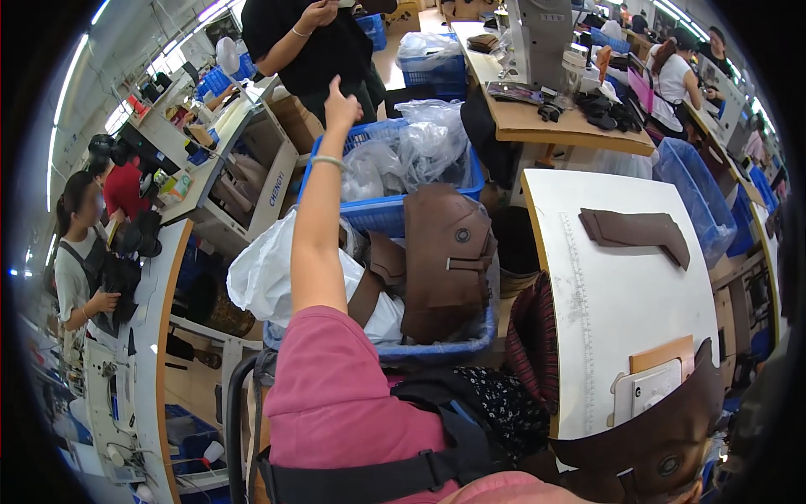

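My left hand (342, 105) reaches forward over the blue baskets, index finger stretched out and the other fingers partly curled, with nothing in it. A band circles its wrist. Below the arm, a brown leather-like panel (445, 269) with a round metal fitting lies on the nearer blue basket (420, 348), beside white plastic wrapping (262, 273). At the lower right a similar brown panel (651, 449) curves up over the edge of the white board (642, 294). A bit of skin shows beside that panel, but my right hand's fingers are hidden.
Another blue basket (347, 210), filled with clear plastic bags, stands behind the nearer one. A person in black (315, 50) stands beyond it. Flat brown pieces (635, 233) lie on the white board. A wooden worktable (562, 126) is at the back right; another person (80, 260) works at left.
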{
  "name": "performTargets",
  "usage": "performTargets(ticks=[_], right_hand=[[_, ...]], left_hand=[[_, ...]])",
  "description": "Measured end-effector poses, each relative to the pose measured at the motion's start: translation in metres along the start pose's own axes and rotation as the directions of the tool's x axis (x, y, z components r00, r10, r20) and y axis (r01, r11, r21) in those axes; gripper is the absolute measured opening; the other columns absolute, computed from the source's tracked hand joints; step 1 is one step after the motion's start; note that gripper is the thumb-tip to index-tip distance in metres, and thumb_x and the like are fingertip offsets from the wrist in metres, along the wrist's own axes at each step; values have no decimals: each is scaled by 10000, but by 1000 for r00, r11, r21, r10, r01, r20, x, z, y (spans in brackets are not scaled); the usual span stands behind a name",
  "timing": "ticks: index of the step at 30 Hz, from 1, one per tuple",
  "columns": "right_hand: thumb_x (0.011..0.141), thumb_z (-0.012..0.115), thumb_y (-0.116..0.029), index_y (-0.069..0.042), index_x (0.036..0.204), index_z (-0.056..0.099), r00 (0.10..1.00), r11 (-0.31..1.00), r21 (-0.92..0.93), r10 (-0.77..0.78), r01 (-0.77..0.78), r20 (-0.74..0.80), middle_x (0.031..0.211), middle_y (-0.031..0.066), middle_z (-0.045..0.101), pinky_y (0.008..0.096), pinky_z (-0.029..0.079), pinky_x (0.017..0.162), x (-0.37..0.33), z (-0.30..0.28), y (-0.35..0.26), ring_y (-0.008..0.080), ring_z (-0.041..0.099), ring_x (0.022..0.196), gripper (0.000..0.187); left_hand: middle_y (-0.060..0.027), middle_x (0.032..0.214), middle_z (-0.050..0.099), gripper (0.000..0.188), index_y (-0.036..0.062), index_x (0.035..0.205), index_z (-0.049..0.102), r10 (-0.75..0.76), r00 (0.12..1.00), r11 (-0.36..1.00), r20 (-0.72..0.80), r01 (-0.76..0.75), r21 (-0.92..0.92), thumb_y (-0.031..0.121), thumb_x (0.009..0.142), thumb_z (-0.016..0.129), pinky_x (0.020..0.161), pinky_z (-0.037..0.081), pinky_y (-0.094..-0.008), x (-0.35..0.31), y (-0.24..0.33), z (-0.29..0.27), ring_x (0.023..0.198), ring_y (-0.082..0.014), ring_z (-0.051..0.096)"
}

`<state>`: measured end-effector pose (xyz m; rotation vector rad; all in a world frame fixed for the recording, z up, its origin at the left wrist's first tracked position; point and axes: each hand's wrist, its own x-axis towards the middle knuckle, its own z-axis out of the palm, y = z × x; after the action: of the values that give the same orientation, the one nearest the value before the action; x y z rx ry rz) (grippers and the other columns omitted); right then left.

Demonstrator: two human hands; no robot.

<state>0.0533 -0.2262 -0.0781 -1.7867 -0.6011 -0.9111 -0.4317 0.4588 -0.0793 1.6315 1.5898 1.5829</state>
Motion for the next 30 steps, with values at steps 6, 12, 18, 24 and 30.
performTargets(ticks=[6,12,18,24,30], right_hand=[[863,621,-156,44,881,626,990,995,13,98,-97,-101,842,128,622,332,451,703,2,0,2,211,548,735,201],[860,626,-182,36,881,636,980,989,13,148,-147,-135,828,128,629,331,454,683,-2,10,-6,209,554,717,219],[858,631,-208,28,882,645,992,990,-77,113,-117,-54,815,127,636,330,456,663,1,11,-25,207,560,700,238],[852,637,-243,14,881,657,991,971,-205,106,-122,-85,798,127,643,331,456,637,-3,14,-25,205,565,678,259],[843,644,-286,-5,880,671,988,887,-450,41,-103,-147,779,126,651,334,455,604,0,8,-16,203,572,652,285]], left_hand=[[-186,805,651,635,89,1411,195,16,999,998,41,-14,-54,-3,841,457,510,551,-289,27,55,-31,610,-228,663],[-192,863,662,383,-25,1209,466,-288,930,955,227,260,147,90,848,522,531,554,-283,32,33,-50,651,-244,673],[-217,902,664,348,-92,961,617,-724,512,659,463,314,683,228,826,611,638,569,-331,-27,-64,-41,729,-277,683],[-229,962,648,693,-100,1029,595,-897,196,434,395,223,873,546,776,618,650,568,-366,-135,-169,-46,780,-285,676],[-231,1042,622,670,-76,1107,574,-842,400,524,361,447,725,500,772,646,619,542,-342,-216,-215,-7,779,-313,654]])
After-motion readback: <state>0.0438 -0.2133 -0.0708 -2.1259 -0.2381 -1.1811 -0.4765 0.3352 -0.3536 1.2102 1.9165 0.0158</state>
